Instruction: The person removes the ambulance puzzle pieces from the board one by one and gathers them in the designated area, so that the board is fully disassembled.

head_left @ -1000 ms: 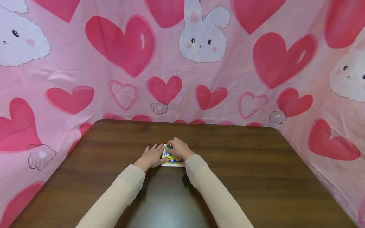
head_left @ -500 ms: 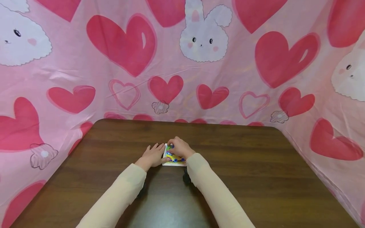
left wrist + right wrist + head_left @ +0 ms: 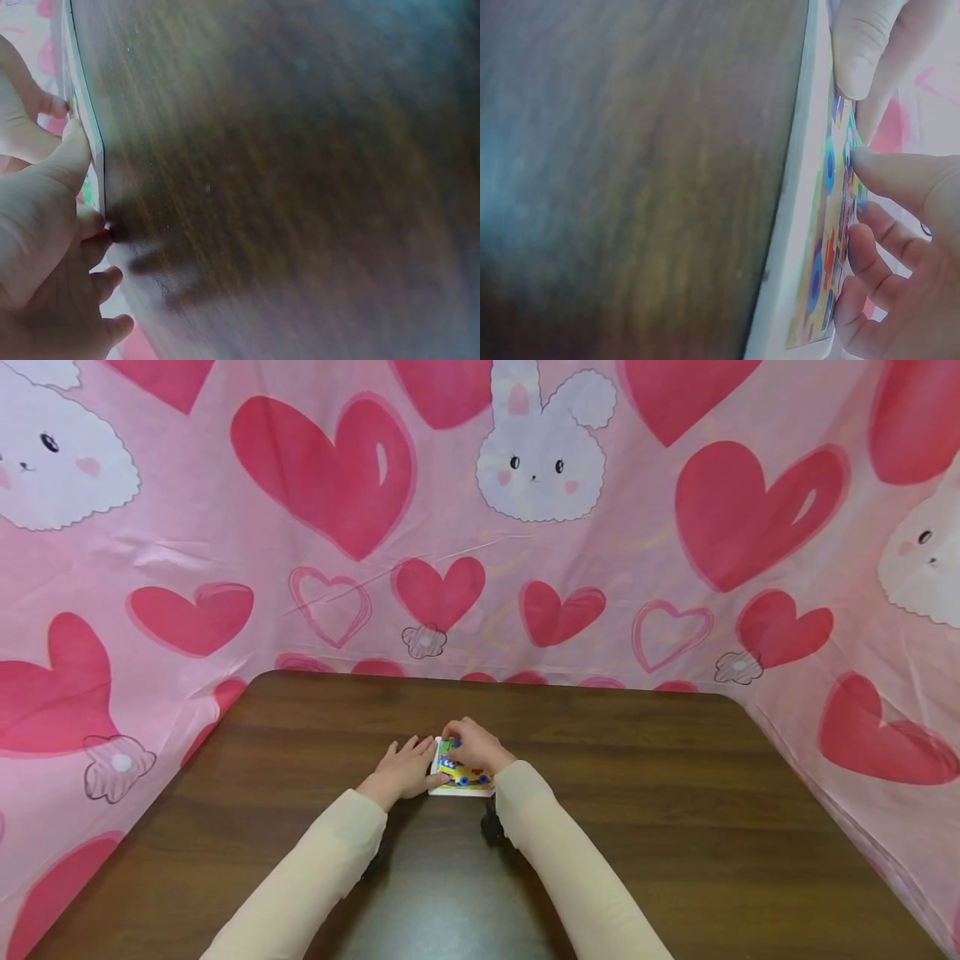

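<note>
Watching remotely, I see almost nothing shift over the last second: the head view drifts slightly, while both hands keep their places around the small white-rimmed board (image 3: 457,792) lying near the middle of the desk (image 3: 615,777). The left hand (image 3: 405,772) stays spread along its left side, fingers wide and thumb over the near-left part, so I judge it is steadying the board. The right hand (image 3: 477,749) remains over the far side, its thumb and fingers curled and close together, touching the board's face near the far-left corner. I cannot tell whether they pinch a piece there or only press. The yellow picture (image 3: 470,774) with blue rounds shows below them. To me, this stillness suggests careful work at that one spot, not yet done.
</note>
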A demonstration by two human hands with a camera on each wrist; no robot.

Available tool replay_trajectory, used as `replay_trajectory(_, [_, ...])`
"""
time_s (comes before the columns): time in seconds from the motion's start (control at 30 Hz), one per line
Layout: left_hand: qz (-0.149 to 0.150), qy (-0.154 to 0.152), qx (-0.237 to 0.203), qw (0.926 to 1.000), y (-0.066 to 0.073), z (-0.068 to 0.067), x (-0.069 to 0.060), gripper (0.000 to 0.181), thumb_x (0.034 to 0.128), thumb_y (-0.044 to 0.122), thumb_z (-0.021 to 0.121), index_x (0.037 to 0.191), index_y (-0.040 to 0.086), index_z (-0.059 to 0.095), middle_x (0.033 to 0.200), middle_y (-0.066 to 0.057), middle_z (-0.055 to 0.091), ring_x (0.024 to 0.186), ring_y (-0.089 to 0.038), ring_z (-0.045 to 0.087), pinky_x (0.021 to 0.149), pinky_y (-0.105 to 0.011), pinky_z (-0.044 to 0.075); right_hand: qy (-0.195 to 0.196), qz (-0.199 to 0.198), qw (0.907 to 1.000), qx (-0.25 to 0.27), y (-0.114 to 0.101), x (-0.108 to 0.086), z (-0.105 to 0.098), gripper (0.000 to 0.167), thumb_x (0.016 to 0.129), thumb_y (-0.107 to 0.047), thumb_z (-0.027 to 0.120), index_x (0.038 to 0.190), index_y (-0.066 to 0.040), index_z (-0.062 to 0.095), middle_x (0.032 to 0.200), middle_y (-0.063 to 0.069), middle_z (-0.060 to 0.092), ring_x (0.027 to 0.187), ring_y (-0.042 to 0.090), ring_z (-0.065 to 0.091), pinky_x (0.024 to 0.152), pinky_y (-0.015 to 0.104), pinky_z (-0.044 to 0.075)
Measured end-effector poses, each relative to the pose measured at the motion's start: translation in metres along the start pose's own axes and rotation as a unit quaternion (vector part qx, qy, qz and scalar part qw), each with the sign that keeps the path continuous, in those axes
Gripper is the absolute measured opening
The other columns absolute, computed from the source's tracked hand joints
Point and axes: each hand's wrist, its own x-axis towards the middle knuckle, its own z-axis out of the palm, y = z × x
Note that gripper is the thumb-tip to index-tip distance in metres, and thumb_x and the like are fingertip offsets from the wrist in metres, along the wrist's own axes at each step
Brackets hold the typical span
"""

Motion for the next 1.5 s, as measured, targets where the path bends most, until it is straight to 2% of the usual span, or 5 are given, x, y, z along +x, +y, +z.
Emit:
replay_trajectory(0.37, [-0.006,0.008,-0.003,0.9999,0.000,0.002,0.001,0.074,0.0895,0.049,0.051,0.142,0.002,0.029,0.147,-0.014,0.027,0.134,-0.034,0.019,0.104,-0.054,0.011,0.009,0.023,0.9952,0.094,0.003,-0.002,-0.002,0.018,0.089,-0.008,0.060,0.107,-0.006,0.062,0.098,0.006,0.054,0.086,0.020,0.050,0.082,0.035,0.044])
replay_trajectory(0.57, [0.025,0.091,0.058,0.9939,0.005,0.004,-0.003,0.067,0.0857,0.048,0.058,0.130,-0.002,0.048,0.136,-0.017,0.044,0.128,-0.033,0.033,0.103,-0.052,0.019,0.014,0.041,0.9911,0.126,0.003,-0.004,-0.002,0.016,0.090,-0.006,0.057,0.105,-0.011,0.063,0.087,0.005,0.053,0.077,0.020,0.049,0.067,0.031,0.043])
replay_trajectory(0.7, [0.055,0.158,0.100,0.9808,0.010,0.004,-0.005,0.052,0.0802,0.045,0.067,0.107,0.000,0.063,0.119,-0.015,0.057,0.119,-0.033,0.045,0.100,-0.051,0.026,0.023,0.043,0.9917,0.119,0.004,-0.002,0.000,0.017,0.089,-0.004,0.057,0.104,-0.010,0.064,0.083,0.004,0.053,0.075,0.019,0.048,0.066,0.029,0.041])
replay_trajectory(0.8, [0.071,0.181,0.107,0.9751,0.011,0.003,-0.005,0.036,0.0778,0.041,0.071,0.086,0.007,0.065,0.109,-0.012,0.062,0.115,-0.033,0.049,0.100,-0.051,0.027,0.025,0.044,0.9920,0.116,0.004,-0.002,0.001,0.017,0.089,-0.005,0.058,0.104,-0.011,0.064,0.082,0.004,0.052,0.076,0.019,0.047,0.066,0.029,0.040])
replay_trajectory(1.5, [0.090,0.182,0.098,0.9742,0.010,0.002,-0.006,0.029,0.0763,0.039,0.073,0.066,0.012,0.069,0.082,-0.004,0.064,0.099,-0.030,0.057,0.087,-0.042,0.042,0.060,0.034,0.9755,0.209,0.014,-0.005,-0.002,0.005,0.087,-0.006,0.062,0.090,-0.002,0.060,0.075,0.004,0.054,0.068,0.015,0.050,0.063,0.025,0.043])
